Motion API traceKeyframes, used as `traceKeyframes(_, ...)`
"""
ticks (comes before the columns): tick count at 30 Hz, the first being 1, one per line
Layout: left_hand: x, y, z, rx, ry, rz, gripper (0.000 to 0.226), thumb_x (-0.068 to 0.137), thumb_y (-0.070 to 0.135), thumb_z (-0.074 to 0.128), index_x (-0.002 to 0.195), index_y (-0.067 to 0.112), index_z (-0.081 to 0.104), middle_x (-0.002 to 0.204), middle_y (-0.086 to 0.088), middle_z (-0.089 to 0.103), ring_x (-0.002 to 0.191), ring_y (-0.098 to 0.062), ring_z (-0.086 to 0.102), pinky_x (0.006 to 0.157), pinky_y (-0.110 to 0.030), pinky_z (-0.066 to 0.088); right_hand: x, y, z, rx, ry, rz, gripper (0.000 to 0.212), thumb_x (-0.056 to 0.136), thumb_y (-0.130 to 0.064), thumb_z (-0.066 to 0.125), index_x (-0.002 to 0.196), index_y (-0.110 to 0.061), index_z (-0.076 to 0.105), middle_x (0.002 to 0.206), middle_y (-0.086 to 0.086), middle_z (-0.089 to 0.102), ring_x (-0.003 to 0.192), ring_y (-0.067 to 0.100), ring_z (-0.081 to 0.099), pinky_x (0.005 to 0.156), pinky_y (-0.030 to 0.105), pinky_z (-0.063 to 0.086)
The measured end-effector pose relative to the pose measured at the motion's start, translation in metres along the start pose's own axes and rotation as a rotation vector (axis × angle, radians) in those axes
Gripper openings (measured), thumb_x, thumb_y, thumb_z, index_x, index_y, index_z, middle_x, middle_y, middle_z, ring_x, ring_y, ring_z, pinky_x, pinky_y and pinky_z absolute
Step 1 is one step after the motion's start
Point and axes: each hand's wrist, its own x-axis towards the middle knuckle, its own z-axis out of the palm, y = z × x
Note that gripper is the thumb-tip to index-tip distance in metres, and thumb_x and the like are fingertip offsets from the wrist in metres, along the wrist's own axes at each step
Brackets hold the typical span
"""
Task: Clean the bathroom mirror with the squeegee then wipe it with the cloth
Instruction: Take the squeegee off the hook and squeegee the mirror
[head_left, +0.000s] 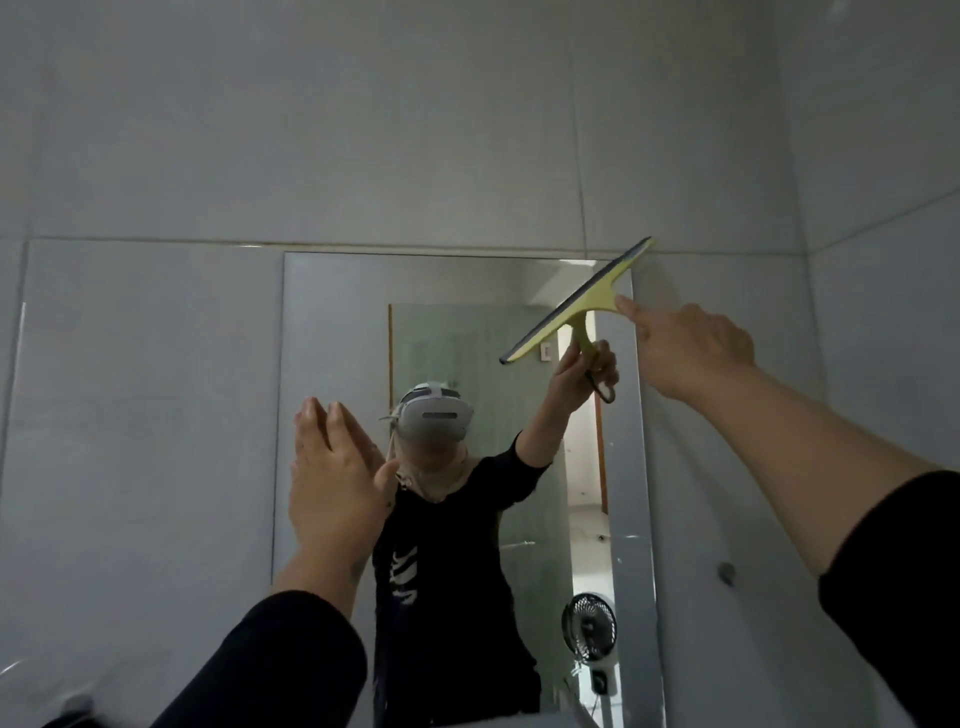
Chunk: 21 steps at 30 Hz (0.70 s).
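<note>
Here the yellow-green plastic squeegee with its dark rubber blade (579, 304) sits tilted at the upper right corner of the frameless rectangular wall mirror (337, 338), its upper end past the top right edge and over the pale grey wall tiles (415, 130). The right hand (693, 348) grasps the handle, fingers wrapped round it as the reflection shows, with the forefinger stretched along the head. The left hand (332, 483) is released, fingers straight and together, palm at the glass near the left edge; whether it touches is unclear. To do this stroke well, I judge the blade should be levelled so its whole edge meets the glass, then drawn steadily with even pressure, each pass overlapping the next. No cloth is in view.
</note>
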Motion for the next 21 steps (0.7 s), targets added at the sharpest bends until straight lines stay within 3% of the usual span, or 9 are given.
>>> traceKeyframes(7, 0.002, -0.002, 0.004, -0.030, 0.013, -0.001, 0.092, 0.083, 0.040, 0.066, 0.149, 0.010, 0.011, 0.159, -0.005, -0.004, 0.147, -0.025, 0.003, 0.111, -0.050, 0.031, -0.034, -0.021, 0.015, 0.369, -0.091, 0.139, 0.058, 0.094, -0.022, 0.037, 0.146, -0.045, 0.023, 0.130, 0.010, 0.058, 0.112, 0.034, 0.055, 0.077, 0.031, 0.038)
traceKeyframes(10, 0.002, -0.003, 0.003, -0.037, 0.010, 0.002, 0.093, 0.082, 0.040, 0.068, 0.149, 0.010, 0.011, 0.159, -0.004, -0.004, 0.147, -0.024, 0.003, 0.111, -0.051, 0.031, -0.052, -0.044, 0.025, 0.604, -0.076, 0.225, 0.062, 0.090, -0.018, 0.038, 0.147, -0.039, 0.026, 0.125, 0.005, 0.062, 0.099, 0.031, 0.062, 0.075, 0.030, 0.048)
traceKeyframes(11, 0.002, -0.004, 0.003, -0.038, 0.005, 0.006, 0.093, 0.082, 0.040, 0.068, 0.149, 0.010, 0.011, 0.159, -0.005, -0.004, 0.147, -0.024, 0.003, 0.111, -0.051, 0.032, -0.058, -0.052, 0.028, 0.675, -0.072, 0.246, 0.061, 0.091, -0.018, 0.038, 0.148, -0.037, 0.026, 0.120, 0.002, 0.063, 0.091, 0.027, 0.065, 0.074, 0.030, 0.052)
traceKeyframes(13, 0.002, -0.005, 0.000, -0.042, -0.009, 0.014, 0.093, 0.082, 0.040, 0.068, 0.149, 0.010, 0.011, 0.159, -0.004, -0.004, 0.147, -0.023, 0.003, 0.111, -0.049, 0.032, -0.071, -0.068, 0.031, 0.759, -0.071, 0.269, 0.059, 0.093, -0.016, 0.039, 0.149, -0.032, 0.025, 0.087, -0.007, 0.060, 0.066, 0.015, 0.061, 0.063, 0.026, 0.050)
traceKeyframes(15, 0.001, -0.007, -0.004, -0.046, -0.031, 0.022, 0.093, 0.082, 0.041, 0.067, 0.150, 0.010, 0.011, 0.159, -0.003, -0.005, 0.147, -0.021, 0.002, 0.112, -0.046, 0.031, -0.081, -0.085, 0.036, 0.810, -0.064, 0.292, 0.060, 0.094, -0.016, 0.040, 0.150, -0.029, 0.025, 0.071, -0.008, 0.051, 0.065, 0.020, 0.061, 0.066, 0.026, 0.049)
traceKeyframes(18, 0.003, -0.009, -0.013, -0.062, -0.061, 0.033, 0.087, 0.084, 0.040, 0.065, 0.149, 0.011, 0.015, 0.158, -0.003, 0.000, 0.146, -0.021, 0.008, 0.110, -0.043, 0.031, -0.093, -0.112, 0.044, 0.881, -0.063, 0.336, 0.061, 0.093, -0.017, 0.041, 0.150, -0.029, 0.022, 0.097, 0.007, 0.069, 0.089, 0.028, 0.066, 0.075, 0.032, 0.053)
traceKeyframes(21, 0.004, -0.014, -0.024, -0.095, -0.081, 0.068, 0.076, 0.086, 0.035, 0.063, 0.147, 0.011, 0.023, 0.157, -0.004, 0.007, 0.144, -0.021, 0.016, 0.109, -0.042, 0.032, -0.103, -0.143, 0.057, 0.934, -0.042, 0.329, 0.059, 0.096, -0.020, 0.040, 0.150, -0.028, 0.020, 0.099, 0.008, 0.070, 0.084, 0.025, 0.069, 0.072, 0.037, 0.058)
